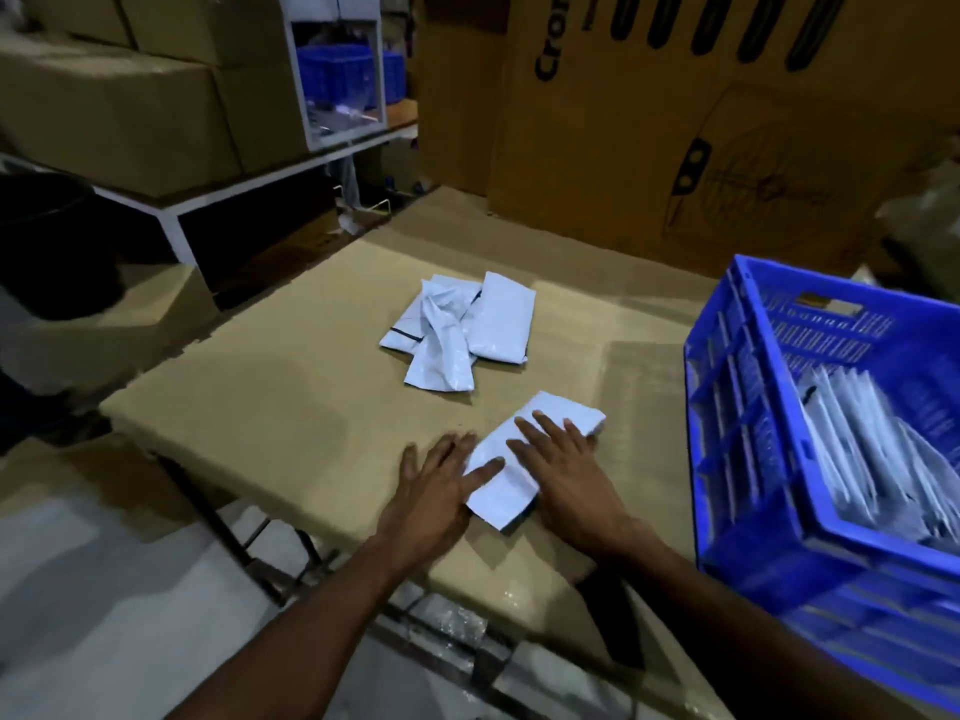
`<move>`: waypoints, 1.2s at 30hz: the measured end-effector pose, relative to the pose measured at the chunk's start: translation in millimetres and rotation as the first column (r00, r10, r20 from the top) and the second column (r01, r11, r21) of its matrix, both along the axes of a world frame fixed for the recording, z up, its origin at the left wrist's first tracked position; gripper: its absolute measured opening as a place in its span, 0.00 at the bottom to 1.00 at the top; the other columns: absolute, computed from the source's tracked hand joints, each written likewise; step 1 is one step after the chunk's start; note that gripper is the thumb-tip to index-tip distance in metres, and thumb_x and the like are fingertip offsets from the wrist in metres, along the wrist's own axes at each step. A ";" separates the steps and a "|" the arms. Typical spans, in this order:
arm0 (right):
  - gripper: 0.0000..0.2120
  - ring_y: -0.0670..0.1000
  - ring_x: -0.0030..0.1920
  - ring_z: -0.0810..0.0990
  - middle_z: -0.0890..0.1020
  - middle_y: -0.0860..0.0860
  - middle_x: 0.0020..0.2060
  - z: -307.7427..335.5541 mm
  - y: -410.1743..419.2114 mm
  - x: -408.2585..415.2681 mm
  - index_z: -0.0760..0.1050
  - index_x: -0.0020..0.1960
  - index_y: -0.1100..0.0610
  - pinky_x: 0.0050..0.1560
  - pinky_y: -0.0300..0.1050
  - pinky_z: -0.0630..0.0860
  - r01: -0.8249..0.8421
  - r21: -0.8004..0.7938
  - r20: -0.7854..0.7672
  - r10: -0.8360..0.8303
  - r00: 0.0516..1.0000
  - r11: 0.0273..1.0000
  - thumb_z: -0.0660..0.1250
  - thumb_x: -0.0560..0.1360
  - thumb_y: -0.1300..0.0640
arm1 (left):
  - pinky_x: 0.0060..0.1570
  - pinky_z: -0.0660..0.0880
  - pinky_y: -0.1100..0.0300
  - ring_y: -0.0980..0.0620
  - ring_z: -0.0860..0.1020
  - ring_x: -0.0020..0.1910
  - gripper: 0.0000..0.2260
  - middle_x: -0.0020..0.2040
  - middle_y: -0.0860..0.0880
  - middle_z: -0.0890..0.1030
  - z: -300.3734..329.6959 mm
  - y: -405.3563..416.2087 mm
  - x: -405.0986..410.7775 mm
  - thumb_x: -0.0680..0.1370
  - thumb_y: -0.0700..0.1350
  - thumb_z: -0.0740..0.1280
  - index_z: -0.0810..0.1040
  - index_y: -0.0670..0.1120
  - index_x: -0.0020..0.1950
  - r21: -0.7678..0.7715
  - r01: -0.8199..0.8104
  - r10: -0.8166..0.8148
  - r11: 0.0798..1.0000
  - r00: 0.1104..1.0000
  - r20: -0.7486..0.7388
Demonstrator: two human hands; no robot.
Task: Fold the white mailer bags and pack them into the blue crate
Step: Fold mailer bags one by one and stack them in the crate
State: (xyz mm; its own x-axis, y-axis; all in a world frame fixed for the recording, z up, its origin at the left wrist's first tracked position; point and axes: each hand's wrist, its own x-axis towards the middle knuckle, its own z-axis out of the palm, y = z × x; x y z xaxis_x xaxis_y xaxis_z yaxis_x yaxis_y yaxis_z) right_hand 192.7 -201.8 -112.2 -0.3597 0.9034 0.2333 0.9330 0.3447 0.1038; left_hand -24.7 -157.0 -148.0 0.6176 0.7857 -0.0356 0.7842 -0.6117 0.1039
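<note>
A folded white mailer bag (pixel 511 478) lies near the front edge of the cardboard-covered table (pixel 291 407). My left hand (pixel 436 493) lies flat with straight fingers, the thumb pressing the bag's left edge. My right hand (pixel 563 472) presses flat on the bag's right half. A loose pile of white mailer bags (pixel 460 330) sits at the middle of the table, beyond both hands. The blue crate (pixel 748 433) stands at the right, tilted in view, holding several folded white bags (pixel 872 449) standing on edge.
Large cardboard boxes (pixel 675 122) wall off the back of the table. At the back left a white metal shelf (pixel 171 205) carries brown boxes, and another blue crate (pixel 337 75) sits in a white frame. A dark bin (pixel 47 241) stands at the far left.
</note>
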 end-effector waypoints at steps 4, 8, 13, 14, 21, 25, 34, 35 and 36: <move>0.29 0.65 0.72 0.68 0.73 0.60 0.71 -2.3 -2.5 30.6 0.72 0.70 0.59 0.71 0.65 0.60 0.022 -0.141 0.099 -0.008 0.995 0.990 0.51 0.71 0.60 | 0.73 0.43 0.35 0.47 0.43 0.81 0.34 0.83 0.50 0.44 11.5 -8.1 -11.5 0.77 0.43 0.54 0.51 0.64 0.81 -0.057 0.163 -0.161 0.985 0.987 0.026; 0.29 0.66 0.68 0.73 0.74 0.58 0.70 -20.3 -21.3 39.7 0.68 0.73 0.58 0.62 0.63 0.76 0.007 -0.217 0.042 0.003 0.999 0.976 0.53 0.72 0.60 | 0.73 0.52 0.34 0.44 0.53 0.81 0.35 0.83 0.47 0.52 2.1 -2.4 -16.5 0.77 0.46 0.62 0.53 0.62 0.81 -0.020 0.166 -0.161 0.986 0.975 0.153; 0.29 0.68 0.58 0.80 0.78 0.60 0.65 -28.5 -42.0 14.8 0.70 0.71 0.56 0.43 0.56 0.82 0.226 -0.160 0.081 -0.215 0.973 0.961 0.51 0.71 0.58 | 0.71 0.66 0.42 0.38 0.65 0.76 0.35 0.79 0.41 0.62 -7.5 2.3 -21.0 0.75 0.45 0.60 0.52 0.51 0.81 0.055 0.048 -0.066 0.997 0.919 0.389; 0.30 0.70 0.58 0.80 0.78 0.62 0.64 -28.0 -42.6 7.5 0.72 0.70 0.57 0.43 0.57 0.81 0.286 -0.150 0.103 -0.272 0.957 0.946 0.51 0.70 0.58 | 0.72 0.65 0.41 0.39 0.63 0.78 0.40 0.80 0.42 0.60 -10.0 2.9 -22.8 0.73 0.42 0.64 0.50 0.51 0.82 0.079 0.027 -0.056 0.997 0.921 0.386; 0.28 0.73 0.57 0.79 0.79 0.67 0.61 -28.6 -34.7 -33.7 0.77 0.66 0.64 0.52 0.67 0.77 0.447 -0.179 0.111 -0.434 0.894 0.876 0.50 0.71 0.59 | 0.69 0.63 0.32 0.44 0.62 0.78 0.34 0.80 0.47 0.63 11.5 -12.2 -17.0 0.72 0.51 0.65 0.65 0.48 0.79 0.281 0.043 -0.076 0.959 0.991 0.107; 0.28 0.68 0.64 0.76 0.78 0.66 0.63 -35.1 -35.4 -39.8 0.76 0.68 0.62 0.66 0.69 0.61 0.315 -0.186 0.101 -0.301 0.948 0.931 0.52 0.72 0.57 | 0.69 0.63 0.33 0.44 0.70 0.74 0.32 0.75 0.44 0.71 0.0 -5.0 -15.1 0.69 0.52 0.76 0.75 0.47 0.72 0.271 0.087 -0.076 0.959 0.996 -0.052; 0.37 0.51 0.80 0.46 0.50 0.49 0.80 -32.0 -52.2 -7.6 0.55 0.80 0.50 0.78 0.57 0.44 0.071 -0.268 -0.206 -0.129 0.970 0.961 0.35 0.79 0.32 | 0.71 0.49 0.26 0.45 0.54 0.81 0.36 0.82 0.48 0.56 5.5 -12.2 -29.3 0.78 0.67 0.46 0.59 0.49 0.82 0.114 0.116 -0.103 0.987 0.988 -0.113; 0.37 0.50 0.80 0.50 0.54 0.50 0.80 -29.5 -51.4 -7.9 0.59 0.80 0.51 0.78 0.57 0.47 0.096 -0.233 -0.241 -0.154 0.958 0.968 0.35 0.80 0.33 | 0.70 0.52 0.25 0.44 0.58 0.80 0.35 0.81 0.47 0.61 7.5 -13.6 -27.8 0.79 0.66 0.48 0.64 0.47 0.80 0.170 0.141 -0.124 0.975 0.986 -0.108; 0.35 0.51 0.79 0.56 0.60 0.51 0.78 -24.6 -48.9 -8.0 0.64 0.77 0.53 0.77 0.57 0.52 0.138 -0.198 -0.259 -0.187 0.948 0.971 0.37 0.82 0.36 | 0.69 0.56 0.25 0.43 0.62 0.78 0.32 0.78 0.46 0.67 8.6 -13.9 -23.7 0.80 0.64 0.50 0.70 0.46 0.76 0.210 0.154 -0.136 0.965 0.986 -0.099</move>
State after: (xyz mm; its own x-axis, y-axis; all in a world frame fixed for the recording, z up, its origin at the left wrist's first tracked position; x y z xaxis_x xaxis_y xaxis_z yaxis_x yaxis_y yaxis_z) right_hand 184.7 -250.8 -136.8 -0.1493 0.9795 0.1352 0.9615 0.1757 -0.2113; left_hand -48.4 -170.9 -139.3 0.7277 0.6824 0.0694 0.6856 -0.7203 -0.1053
